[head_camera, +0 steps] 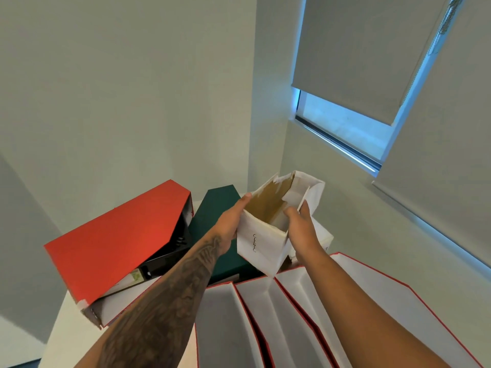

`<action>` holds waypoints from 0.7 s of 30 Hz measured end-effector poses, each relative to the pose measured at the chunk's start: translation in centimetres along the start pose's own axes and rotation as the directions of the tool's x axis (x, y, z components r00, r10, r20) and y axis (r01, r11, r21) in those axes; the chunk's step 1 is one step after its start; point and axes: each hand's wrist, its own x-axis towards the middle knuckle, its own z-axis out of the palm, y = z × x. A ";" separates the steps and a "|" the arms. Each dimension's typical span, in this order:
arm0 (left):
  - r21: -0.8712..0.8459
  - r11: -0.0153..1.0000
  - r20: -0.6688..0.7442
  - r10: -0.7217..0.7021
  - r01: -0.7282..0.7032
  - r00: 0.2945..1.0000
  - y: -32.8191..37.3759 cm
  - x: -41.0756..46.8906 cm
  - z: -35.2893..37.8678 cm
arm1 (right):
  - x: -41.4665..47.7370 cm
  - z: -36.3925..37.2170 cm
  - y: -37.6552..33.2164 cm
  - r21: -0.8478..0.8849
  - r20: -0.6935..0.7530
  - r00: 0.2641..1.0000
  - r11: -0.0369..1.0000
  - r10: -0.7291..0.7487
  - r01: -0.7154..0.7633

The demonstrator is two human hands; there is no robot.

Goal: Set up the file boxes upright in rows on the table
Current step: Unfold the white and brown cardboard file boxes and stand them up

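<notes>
I hold a white file box (261, 247) with a brown cardboard inside, upright and lifted above the table. My left hand (233, 216) grips its left wall and my right hand (301, 221) grips its right wall. Below it stand three red-edged file boxes (292, 314) with white insides, upright side by side in a row. A dark green file box (212, 216) stands behind my left arm. At the left a large red file box (119, 240) leans tilted, with dark folders inside it.
The white table (69, 330) shows at the lower left, near its edge. Another white box (322, 236) sits behind my right hand. Pale walls close the corner behind, and a window with a lowered blind (353, 62) is at the upper right.
</notes>
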 end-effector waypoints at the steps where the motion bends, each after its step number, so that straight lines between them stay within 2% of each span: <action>1: 0.009 1.000 0.014 0.020 -0.021 1.000 0.4 -0.8 -0.1 | -0.8 -0.2 -0.5 -0.002 0.018 1.000 1.000 -0.008 0.008; 9: 0.059 0.990 0.123 0.118 -0.126 0.985 2.8 -12.3 -1.7 | -9.2 -2.4 -3.7 0.010 0.185 0.974 0.992 -0.128 0.128; 16: 0.075 0.979 -0.008 0.192 -0.191 0.981 3.4 -24.3 -3.5 | -17.8 -1.4 -6.2 0.080 0.310 0.911 0.962 -0.271 0.259; 21: 0.041 0.973 -0.054 0.228 -0.225 0.972 3.3 -32.1 -5.8 | -23.7 0.5 -7.6 0.129 0.404 0.867 0.957 -0.291 0.261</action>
